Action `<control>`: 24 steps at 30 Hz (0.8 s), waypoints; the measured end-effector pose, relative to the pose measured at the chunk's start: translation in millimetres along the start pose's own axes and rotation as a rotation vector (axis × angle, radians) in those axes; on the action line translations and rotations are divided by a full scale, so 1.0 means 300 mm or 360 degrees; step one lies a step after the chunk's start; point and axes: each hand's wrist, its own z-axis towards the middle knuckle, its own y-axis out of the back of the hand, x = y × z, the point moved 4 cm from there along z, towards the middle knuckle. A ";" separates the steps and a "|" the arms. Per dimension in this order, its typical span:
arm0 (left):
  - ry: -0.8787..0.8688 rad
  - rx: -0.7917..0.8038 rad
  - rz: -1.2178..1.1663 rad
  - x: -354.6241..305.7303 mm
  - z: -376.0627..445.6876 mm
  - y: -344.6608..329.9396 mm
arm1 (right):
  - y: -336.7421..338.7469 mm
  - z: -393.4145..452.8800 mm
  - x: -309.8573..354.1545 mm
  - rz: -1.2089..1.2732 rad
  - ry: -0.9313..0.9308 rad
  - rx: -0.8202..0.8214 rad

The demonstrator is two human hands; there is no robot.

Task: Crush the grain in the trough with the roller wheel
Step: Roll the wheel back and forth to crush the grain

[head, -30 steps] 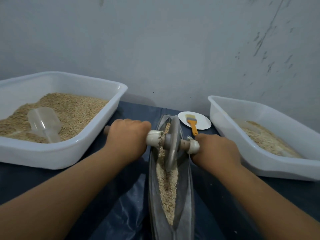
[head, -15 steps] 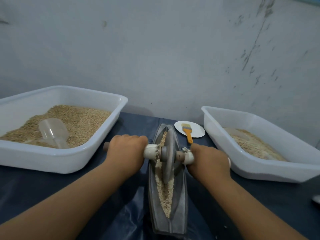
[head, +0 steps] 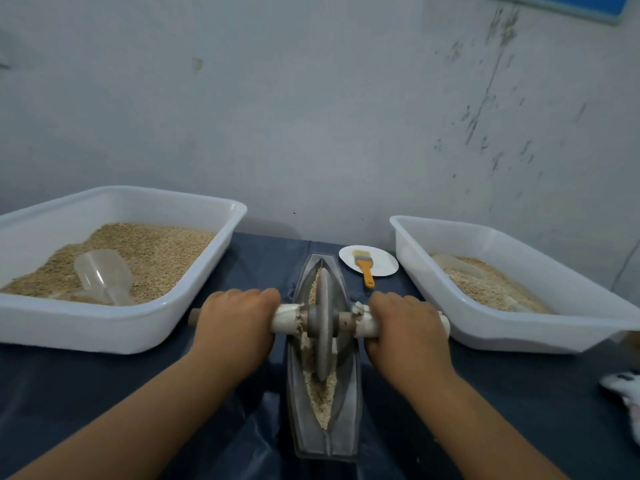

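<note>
Two hands grip the axle of the roller wheel, one on each side of the disc. Left hand: fingers curled together over the white handle sleeve, knuckles up, with the bare wooden axle end projecting just beyond its outer edge. Right hand: fingers likewise curled together around the opposite sleeve, whose end shows just past the little-finger side. Between the two sets of fingers the grey disc stands upright, its rim seated in the groove of the boat-shaped trough. Grain lies along the groove, nearer than the fingers as a pale tapering strip, and a little is visible beyond them beside the disc; some meal clings to the hub and sleeves.

Beyond the right fingers, a small white plate carries an orange-handled brush. Outward of the left fingers sits a white tub of grain with a clear scoop resting in it; outward of the right fingers, a second white tub holds a shallower, paler layer. All rest on a dark blue cloth against a marked wall.

Probable faults from this position: uneven downward pressure between the hands would tilt the disc, letting it climb the trough wall and throw grain onto the cloth; a stroke carried too far toward the narrow near tip could push meal over the end; the trough appears unfixed, so a hard push may slide it on the wrinkled cloth
</note>
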 end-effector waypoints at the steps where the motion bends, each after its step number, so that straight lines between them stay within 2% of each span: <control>1: -0.0043 -0.0003 -0.0043 -0.003 -0.026 0.008 | 0.005 -0.017 0.005 -0.0016 0.0016 -0.0020; 3: -0.0102 -0.0107 -0.0079 -0.008 -0.081 0.033 | 0.023 -0.072 0.015 0.0047 0.0064 -0.0184; 6: -0.0130 -0.0097 -0.0076 -0.009 -0.122 0.052 | 0.030 -0.128 0.015 0.0090 0.0085 -0.0353; 8: -0.0126 -0.0037 -0.0029 -0.008 -0.104 0.048 | 0.020 -0.103 0.007 0.0082 0.0045 -0.0290; 11: -0.0133 -0.0012 0.0021 -0.024 -0.042 0.052 | -0.012 -0.037 0.000 0.0021 -0.0061 -0.0039; 14: -0.0108 -0.0054 0.0078 -0.034 -0.010 0.055 | -0.026 -0.036 -0.007 0.0065 -0.0153 0.0008; 16: -0.0155 -0.0035 0.0032 -0.043 -0.039 0.071 | -0.020 -0.084 -0.009 0.0150 -0.0143 -0.0047; 18: -0.0181 -0.0132 -0.0001 -0.047 -0.081 0.089 | -0.014 -0.146 -0.017 0.0263 -0.0108 -0.0196; 21: -0.0161 -0.0167 -0.0017 -0.035 -0.113 0.080 | -0.007 -0.189 -0.015 0.0242 -0.0022 -0.0335; 24: -0.0103 -0.0097 0.0018 -0.031 -0.076 0.068 | 0.002 -0.141 -0.003 0.0223 -0.0020 -0.0239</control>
